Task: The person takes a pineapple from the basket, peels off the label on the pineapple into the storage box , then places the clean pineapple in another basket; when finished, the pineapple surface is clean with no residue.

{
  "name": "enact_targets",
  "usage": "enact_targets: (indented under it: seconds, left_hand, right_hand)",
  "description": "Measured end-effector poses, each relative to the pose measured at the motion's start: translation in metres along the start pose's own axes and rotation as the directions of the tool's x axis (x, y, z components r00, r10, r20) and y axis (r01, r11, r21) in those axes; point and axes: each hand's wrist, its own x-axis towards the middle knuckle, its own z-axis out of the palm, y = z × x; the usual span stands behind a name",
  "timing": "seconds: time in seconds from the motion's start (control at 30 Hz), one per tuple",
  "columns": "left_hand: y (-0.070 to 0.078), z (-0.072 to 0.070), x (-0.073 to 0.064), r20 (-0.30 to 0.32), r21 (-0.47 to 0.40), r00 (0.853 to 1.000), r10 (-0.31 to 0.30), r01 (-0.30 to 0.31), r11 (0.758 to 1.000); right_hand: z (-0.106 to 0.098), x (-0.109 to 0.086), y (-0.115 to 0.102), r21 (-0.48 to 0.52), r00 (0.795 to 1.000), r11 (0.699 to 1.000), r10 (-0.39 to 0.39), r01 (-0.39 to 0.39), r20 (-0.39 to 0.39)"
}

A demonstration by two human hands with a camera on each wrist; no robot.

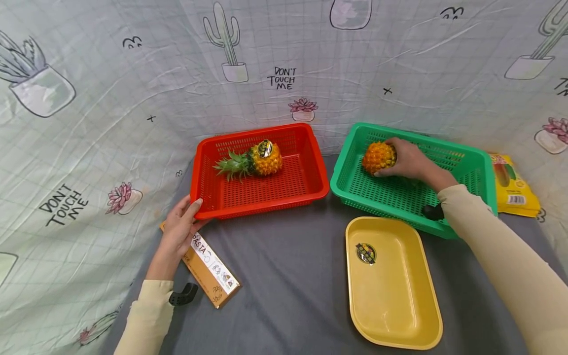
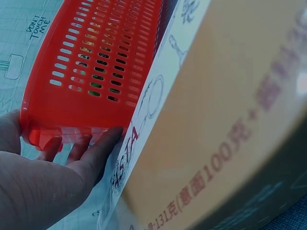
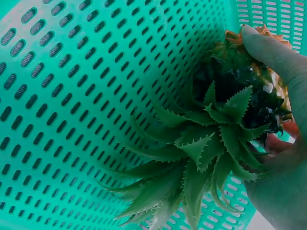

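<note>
My right hand [image 1: 409, 159] grips a small pineapple [image 1: 378, 158] inside the green basket [image 1: 412, 217]. In the right wrist view its leafy crown [image 3: 196, 153] points down and left, close to the basket's perforated surface. With thumb on top and fingers beneath, my left hand [image 1: 178, 226] holds the front left corner of the red basket [image 1: 262, 209]. Lying on its side in that basket is another pineapple [image 1: 267, 160], crown to the left, with a round label on it. A pasta box [image 1: 210, 268] lies partly under my left hand.
In front of the green basket is a yellow tray [image 1: 395, 296] with a round sticker [image 1: 366, 253] inside. A yellow packet [image 1: 512, 185] lies right of the green basket. Grey cloth [image 1: 284, 281] covers the table, and a printed curtain [image 1: 168, 88] hangs behind.
</note>
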Motion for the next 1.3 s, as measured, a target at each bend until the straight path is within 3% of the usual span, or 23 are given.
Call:
enact_targets:
  seconds: [0.83, 1.3]
  left_hand:
    - [0.0, -0.002, -0.001, 0.004, -0.013, 1.0, -0.008, 0.008, 1.0]
    - [-0.001, -0.004, 0.0, 0.013, -0.007, 1.0, 0.001, -0.001, 1.0]
  right_hand:
    - [-0.007, -0.004, -0.007, -0.057, 0.999, 0.998, 0.041, -0.04, 0.017]
    - [-0.022, -0.006, -0.026, -0.06, 1.0, 0.998, 0.001, -0.002, -0.015]
